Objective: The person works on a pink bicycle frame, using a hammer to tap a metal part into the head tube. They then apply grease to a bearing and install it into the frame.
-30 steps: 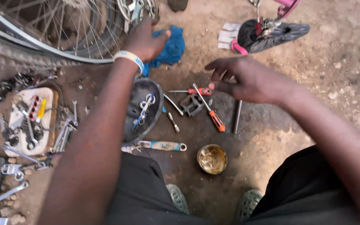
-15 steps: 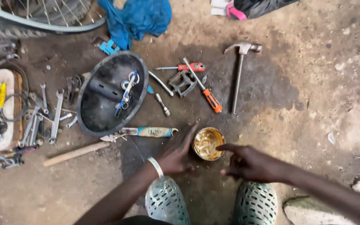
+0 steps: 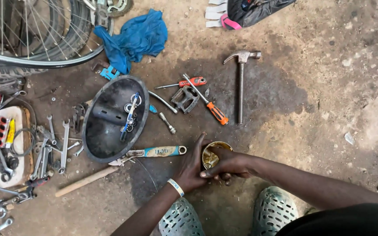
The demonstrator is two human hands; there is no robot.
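Observation:
A small round tin point(image 3: 209, 158) with yellowish grease stands on the dirt floor just ahead of my feet. My left hand point(image 3: 192, 168), a white band on its wrist, presses flat against the tin's left side. My right hand point(image 3: 227, 164) curls over the tin's near rim, its fingertips hidden at or inside the opening. A blue-handled adjustable wrench point(image 3: 154, 152) lies just left of my left hand.
A black oval dish point(image 3: 106, 131) holds small parts. A hammer point(image 3: 240, 83), an orange-handled screwdriver point(image 3: 211, 108), a red-handled screwdriver point(image 3: 184, 83) and a pedal point(image 3: 184, 99) lie beyond. A blue cloth point(image 3: 136, 37) and a bicycle wheel point(image 3: 31, 43) are at the back; spanners point(image 3: 53, 148) lie left.
Both hands have closed in on the tin: the left now presses its side and the right curls over its rim. The view has shifted slightly toward the wheel.

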